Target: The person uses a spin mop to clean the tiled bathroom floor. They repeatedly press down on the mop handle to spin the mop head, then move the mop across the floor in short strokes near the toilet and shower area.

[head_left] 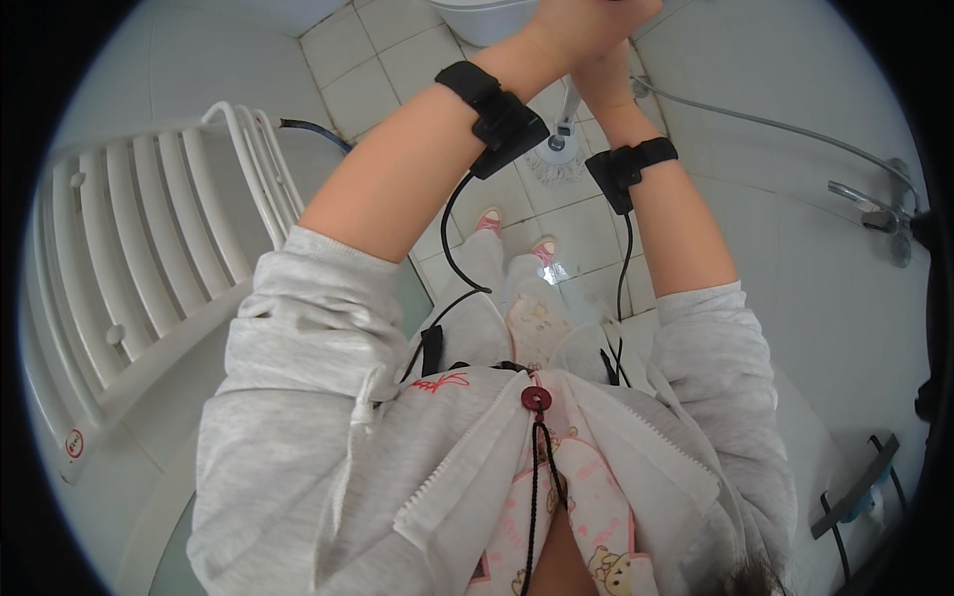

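Observation:
Both arms reach forward to the top edge of the view, where the hands come together. My left hand [593,28] is closed in a fist round the handle of a mop, and its fingertips are partly cut off by the frame. Just below and behind it, my right hand [604,81] is closed at the same handle, its fingers mostly hidden by the left hand. The mop [568,107] slants down from the hands, with its whitish string head resting on the tiled floor in front of my feet.
A white slatted radiator [149,238] stands at the left. A shower hose [785,124] runs along the right wall to a chrome tap [874,214]. A white basin-like fixture [484,18] is at the far end. Black cables hang from straps on both wrists.

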Demonstrator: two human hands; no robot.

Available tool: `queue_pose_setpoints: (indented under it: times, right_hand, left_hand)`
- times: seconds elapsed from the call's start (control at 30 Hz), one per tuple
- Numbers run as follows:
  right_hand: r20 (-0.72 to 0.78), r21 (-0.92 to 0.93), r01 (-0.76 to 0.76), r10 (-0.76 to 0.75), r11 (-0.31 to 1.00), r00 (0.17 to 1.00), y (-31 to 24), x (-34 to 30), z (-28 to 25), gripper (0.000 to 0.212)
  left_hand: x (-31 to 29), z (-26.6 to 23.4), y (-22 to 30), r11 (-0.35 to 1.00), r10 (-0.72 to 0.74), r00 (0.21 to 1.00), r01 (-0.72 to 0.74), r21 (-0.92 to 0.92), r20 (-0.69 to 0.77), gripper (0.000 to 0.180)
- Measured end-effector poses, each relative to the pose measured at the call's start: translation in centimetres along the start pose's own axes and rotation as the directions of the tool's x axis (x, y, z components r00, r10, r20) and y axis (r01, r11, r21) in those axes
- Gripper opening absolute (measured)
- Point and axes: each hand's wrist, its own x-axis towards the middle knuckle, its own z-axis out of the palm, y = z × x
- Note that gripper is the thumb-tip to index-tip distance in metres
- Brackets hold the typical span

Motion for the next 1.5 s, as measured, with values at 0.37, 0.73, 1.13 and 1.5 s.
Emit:
queue_pose_setpoints:
  times: [0.37,0.73,1.13,1.5]
  right_hand:
    - [0.121,-0.148,0.185,-0.168,0.971,0.978,-0.7,-0.2,1.8,0.031]
    - [0.115,-0.108,0.101,-0.089,0.989,0.989,1.9,-2.0,5.0,0.037]
    - [0.127,-0.064,0.074,-0.066,0.995,0.990,0.1,-2.7,2.1,0.035]
    - [0.066,-0.090,0.081,-0.075,0.993,0.995,-0.1,-1.8,-4.4,0.034]
  left_hand:
    - [-1.0,-1.9,1.8,0.999,-0.035,0.994,0.038,0.035,-0.102,0.020]
    - [-2.6,-3.7,-0.7,0.995,0.091,0.989,-0.086,0.047,-0.118,0.017]
    - [-4.1,-2.2,0.4,0.998,0.056,0.998,-0.056,-0.029,-0.019,0.015]
    - [-2.5,3.2,2.4,0.978,0.123,0.988,-0.106,-0.183,0.088,0.013]
